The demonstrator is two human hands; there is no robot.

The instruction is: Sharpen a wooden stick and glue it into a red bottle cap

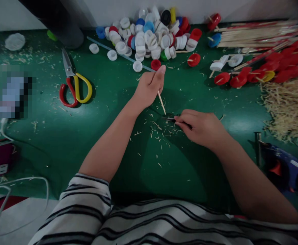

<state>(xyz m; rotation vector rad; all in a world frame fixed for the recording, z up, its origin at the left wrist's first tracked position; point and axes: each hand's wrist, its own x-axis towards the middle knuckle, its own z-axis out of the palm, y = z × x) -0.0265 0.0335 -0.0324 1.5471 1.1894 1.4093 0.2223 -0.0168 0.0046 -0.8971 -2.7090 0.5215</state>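
Note:
My left hand [149, 86] is closed on a short thin wooden stick [161, 102] that slants down to a pointed tip over the green table [62, 136]. My right hand [200, 127] is closed on a small dark-handled knife [170, 119], its blade just under the stick's tip. Fine wood shavings [159, 131] lie scattered on the table between and below both hands.
A heap of plastic bottle caps [151, 34] lies at the back. Red and yellow scissors [73, 83] rest to the left. Long wooden sticks [256, 34], caps pierced with sticks [240, 80] and a pile of wood slivers [289, 109] fill the right. A blue glue gun [281, 165] sits near right.

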